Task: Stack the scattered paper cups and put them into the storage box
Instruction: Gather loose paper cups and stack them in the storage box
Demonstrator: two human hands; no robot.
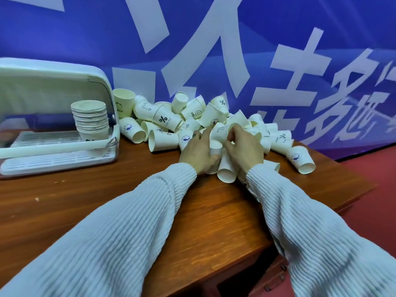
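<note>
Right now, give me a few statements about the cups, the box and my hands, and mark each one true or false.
1. A stack of nested cups stands upright inside the open storage box. True.
2. The storage box sits to the right of the loose cup pile. False: it is to the left of the pile of cups.
3. Both hands are in the pile, the left hand and right hand with fingers on cups. True.
4. The loose cups all stand upright. False: most lie on their sides, heaped together.
5. The table is white plastic. False: it is reddish-brown wood.
</note>
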